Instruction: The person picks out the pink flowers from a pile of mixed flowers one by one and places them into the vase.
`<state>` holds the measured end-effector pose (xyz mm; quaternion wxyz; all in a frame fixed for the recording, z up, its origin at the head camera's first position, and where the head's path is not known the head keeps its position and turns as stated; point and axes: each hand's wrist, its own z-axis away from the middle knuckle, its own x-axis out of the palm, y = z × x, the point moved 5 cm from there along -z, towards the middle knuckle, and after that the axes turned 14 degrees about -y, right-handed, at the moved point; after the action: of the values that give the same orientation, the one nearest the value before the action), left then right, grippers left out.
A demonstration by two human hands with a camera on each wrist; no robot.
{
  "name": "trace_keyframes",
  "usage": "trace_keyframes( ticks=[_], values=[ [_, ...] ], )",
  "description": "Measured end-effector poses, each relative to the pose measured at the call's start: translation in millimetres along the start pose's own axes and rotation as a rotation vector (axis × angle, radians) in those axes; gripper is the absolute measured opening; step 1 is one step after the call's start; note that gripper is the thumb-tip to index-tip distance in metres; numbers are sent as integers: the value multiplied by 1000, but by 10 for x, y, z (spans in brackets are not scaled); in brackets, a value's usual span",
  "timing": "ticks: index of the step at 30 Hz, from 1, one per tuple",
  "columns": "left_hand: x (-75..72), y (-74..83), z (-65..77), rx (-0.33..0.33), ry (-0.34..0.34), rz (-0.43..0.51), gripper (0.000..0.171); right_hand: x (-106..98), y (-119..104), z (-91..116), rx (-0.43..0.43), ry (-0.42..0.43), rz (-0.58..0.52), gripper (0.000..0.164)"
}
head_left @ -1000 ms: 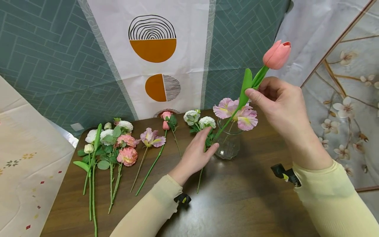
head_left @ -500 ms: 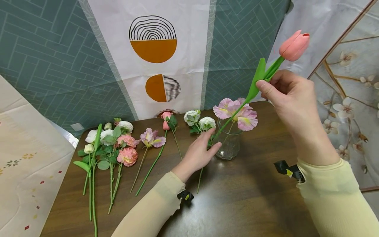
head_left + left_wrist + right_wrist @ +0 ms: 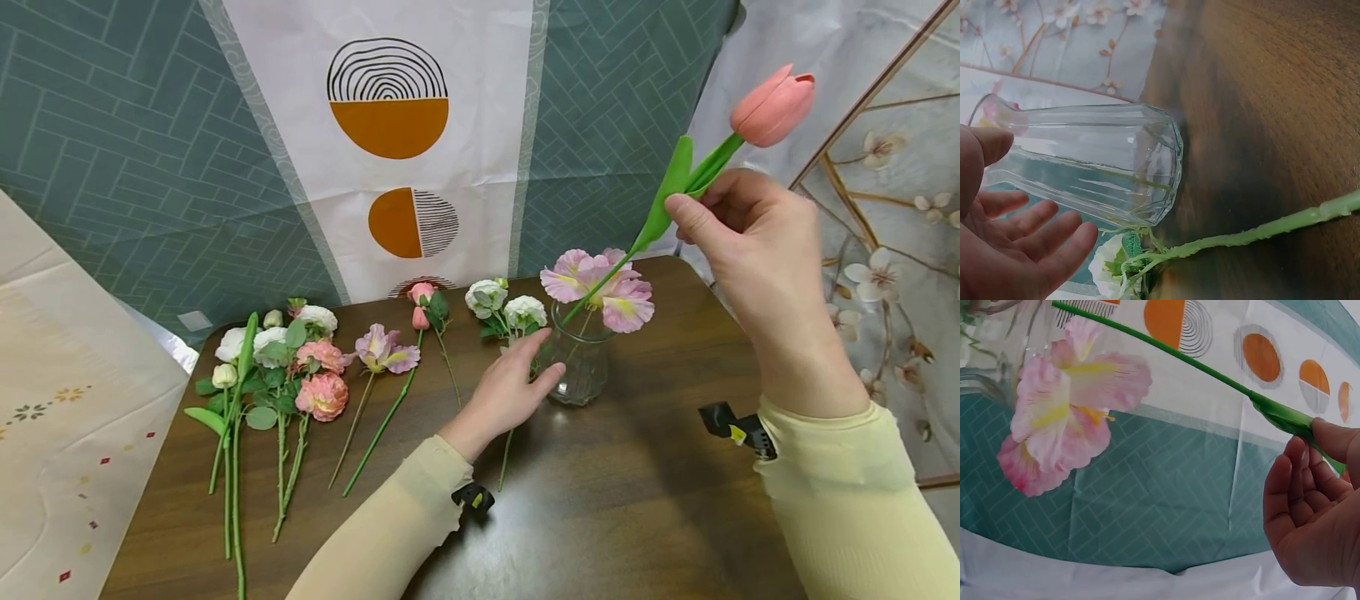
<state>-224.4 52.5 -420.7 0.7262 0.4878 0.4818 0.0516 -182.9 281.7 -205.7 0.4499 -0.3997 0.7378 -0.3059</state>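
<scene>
My right hand (image 3: 772,250) pinches a pink tulip (image 3: 772,107) by its green leaf and stem, between thumb and fingers. The stem slants down left to the mouth of a clear glass vase (image 3: 577,379); whether its tip is inside I cannot tell. One pink-and-yellow iris-like flower (image 3: 628,304) stands in the vase, its bloom over the rim. In the right wrist view the tulip's green stem (image 3: 1197,365) runs above that bloom. Beside the vase, my left hand (image 3: 506,387) has its fingers spread and relaxed; in the left wrist view the thumb lies near the glass neck, contact unclear.
White flowers (image 3: 525,312) lie left of the vase, partly behind the left hand. Farther left on the wooden table (image 3: 600,517) are a pink rose (image 3: 422,293), another iris-like flower (image 3: 386,350), peach blooms (image 3: 322,395) and white tulips (image 3: 225,376). Patterned cloth (image 3: 622,108) hangs behind.
My right hand has moved up and to the right with the tulip. The stem's lower end has gone from beside the vase to its mouth. The left hand has shifted slightly right.
</scene>
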Motion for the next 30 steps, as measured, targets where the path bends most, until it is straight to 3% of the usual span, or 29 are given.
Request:
trace_keyframes(
  ticks=[6, 11, 18, 24, 30],
  values=[
    [16, 6, -11, 13, -1, -12, 62, 136, 52, 57, 9, -39, 203, 24],
    [25, -5, -12, 13, -4, -8, 61, 337, 131, 111, -16, -92, 293, 25],
    [33, 1, -9, 24, -10, 12, 62, 578, 247, 193, -69, -134, 351, 21],
    [41, -12, -14, 26, -10, 24, 62, 749, 347, 237, -66, -171, 405, 17],
    [49, -23, -17, 31, -14, 31, 63, 857, 429, 286, -139, -148, 445, 18]
  ],
)
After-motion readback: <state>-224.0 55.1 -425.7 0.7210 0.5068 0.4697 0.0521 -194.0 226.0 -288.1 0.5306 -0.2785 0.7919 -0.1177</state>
